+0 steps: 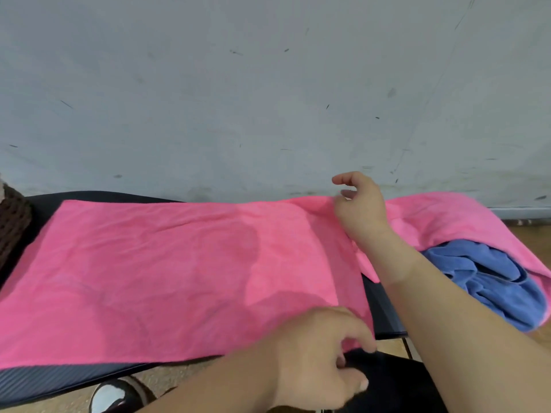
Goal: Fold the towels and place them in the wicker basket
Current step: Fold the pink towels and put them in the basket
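A pink towel [167, 272] lies spread flat on a dark table [50, 383]. My right hand [360, 210] hovers over the towel's far right edge with thumb and fingers loosely curled and apart, holding nothing. My left hand [325, 353] is blurred at the towel's near right corner. Its curled fingertips lie on the hem with the thumb lower, and whether it grips the cloth is unclear. A crumpled blue towel [495, 278] sits at the right, partly wrapped by another pink towel [447, 213]. A brown wicker basket [12, 225] shows only as a sliver at the left edge.
A grey wall [268, 84] rises directly behind the table. The table's right edge [384, 317] falls between the spread towel and the towel pile. Below the table are a wooden floor [167, 377] and a shiny dark shoe [113, 394].
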{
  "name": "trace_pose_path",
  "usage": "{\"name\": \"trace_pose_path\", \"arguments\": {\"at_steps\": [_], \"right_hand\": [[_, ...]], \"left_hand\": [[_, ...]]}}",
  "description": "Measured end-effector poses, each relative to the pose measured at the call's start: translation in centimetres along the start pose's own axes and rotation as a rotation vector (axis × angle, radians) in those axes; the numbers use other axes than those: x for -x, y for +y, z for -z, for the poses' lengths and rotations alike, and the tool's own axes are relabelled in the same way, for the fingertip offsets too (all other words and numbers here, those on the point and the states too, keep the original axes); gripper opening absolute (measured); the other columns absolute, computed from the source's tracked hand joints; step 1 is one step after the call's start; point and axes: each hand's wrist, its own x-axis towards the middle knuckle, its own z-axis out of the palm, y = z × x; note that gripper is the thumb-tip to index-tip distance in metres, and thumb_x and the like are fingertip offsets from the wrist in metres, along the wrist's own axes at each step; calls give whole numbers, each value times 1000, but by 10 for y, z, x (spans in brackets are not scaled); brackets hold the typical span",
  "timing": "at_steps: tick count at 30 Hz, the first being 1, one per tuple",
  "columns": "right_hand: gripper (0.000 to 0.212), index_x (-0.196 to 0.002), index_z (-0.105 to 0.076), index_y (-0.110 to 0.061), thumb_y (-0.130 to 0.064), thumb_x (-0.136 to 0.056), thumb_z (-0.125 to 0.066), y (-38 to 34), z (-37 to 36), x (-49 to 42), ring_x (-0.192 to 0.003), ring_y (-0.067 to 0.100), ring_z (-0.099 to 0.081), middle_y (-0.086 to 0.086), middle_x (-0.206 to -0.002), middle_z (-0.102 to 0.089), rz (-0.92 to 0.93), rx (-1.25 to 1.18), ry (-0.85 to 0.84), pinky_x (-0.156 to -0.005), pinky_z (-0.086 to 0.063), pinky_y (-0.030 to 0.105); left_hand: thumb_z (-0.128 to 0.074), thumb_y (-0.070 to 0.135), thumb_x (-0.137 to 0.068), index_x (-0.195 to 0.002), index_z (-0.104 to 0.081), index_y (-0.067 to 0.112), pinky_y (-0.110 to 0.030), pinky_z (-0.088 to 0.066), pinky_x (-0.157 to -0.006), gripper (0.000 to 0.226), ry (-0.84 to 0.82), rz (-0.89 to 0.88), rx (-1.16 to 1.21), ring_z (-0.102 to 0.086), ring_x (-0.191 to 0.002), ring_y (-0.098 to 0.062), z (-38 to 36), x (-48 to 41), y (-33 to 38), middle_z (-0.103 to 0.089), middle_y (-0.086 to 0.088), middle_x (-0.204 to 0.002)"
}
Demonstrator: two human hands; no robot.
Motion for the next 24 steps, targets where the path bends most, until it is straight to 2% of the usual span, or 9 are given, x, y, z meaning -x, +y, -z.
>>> {"name": "trace_pose_path", "arguments": {"at_steps": [2, 4, 7, 9, 11, 14, 18, 21, 24], "right_hand": [[39, -116, -67, -17, 5, -87, -52, 9, 5, -1, -99, 24, -64, 11, -124, -61, -22, 62, 38, -86, -48, 27], [37, -118, -67, -11, 3, -87, -53, 15, 9, -2, -90, 25, -64, 8, -103, -66, -57, 90, 62, -79, -47, 28], [31, -123, -67, -7, -10, -93, -60, 24, 5, 1, -87, 25, -65, 5, -94, -69, -116, 142, -46, -80, -51, 32], [38, -123, -67, -5, -29, -94, -68, 30, -5, 4, -103, 30, -67, 11, -108, -72, -138, 215, -117, -85, -50, 32], [50, -121, -67, -7, -46, -90, -71, 33, -13, 3, -108, 32, -67, 12, -114, -71, -171, 261, -101, -85, -49, 32], [50, -115, -66, -13, -54, -86, -68, 32, -21, -3, -108, 33, -67, 14, -116, -69, -199, 381, -109, -90, -55, 41], [18, -89, -64, -17, -33, -84, -70, 27, -21, -12, -90, 32, -70, 11, -91, -73, -292, 223, -57, -75, -56, 37], [16, -90, -58, -16, -13, -82, -72, 23, -11, -19, -76, 24, -59, -4, -75, -59, -227, 95, 43, -57, -39, 28], [26, -98, -58, -19, -3, -80, -67, 21, -2, -24, -68, 17, -55, -7, -74, -55, -173, 37, 94, -64, -43, 28]], "left_hand": [[-69, 25, -91, -120, -67, 32, -32, -53, -96, 30, 86, -35, -85, -62, -103, -5, 6, -7, -11, -58, 19, -124], [-59, 28, -94, -133, -62, 28, -35, -44, -109, 39, 243, -51, -315, -52, -126, -12, 18, -19, -33, -54, 9, -141], [-51, 58, -92, -161, -24, 31, -50, -13, -127, 78, 224, 147, -620, -6, -158, -33, 27, -30, -59, -6, -5, -172], [-40, 74, -90, -163, 10, 34, -58, 11, -125, 97, 108, 231, -678, 31, -152, -37, 18, -32, -69, 30, -8, -167], [-29, 80, -90, -160, 22, 33, -60, 21, -120, 98, 107, 221, -696, 45, -145, -34, 8, -33, -75, 41, -7, -162], [-26, 82, -90, -160, 22, 35, -59, 22, -120, 97, 133, 192, -698, 46, -144, -30, 9, -33, -79, 41, -4, -162], [-27, 81, -90, -159, 23, 34, -60, 23, -119, 98, 105, 186, -720, 46, -144, -31, 10, -35, -81, 41, -5, -161], [-31, 75, -92, -162, 17, 31, -63, 20, -119, 96, 113, 203, -712, 42, -147, -34, 9, -36, -70, 38, -9, -164], [-49, 55, -89, -156, -34, 25, -61, -17, -124, 75, 275, 19, -735, -11, -156, -40, -4, -31, -46, -17, -15, -169]]}}
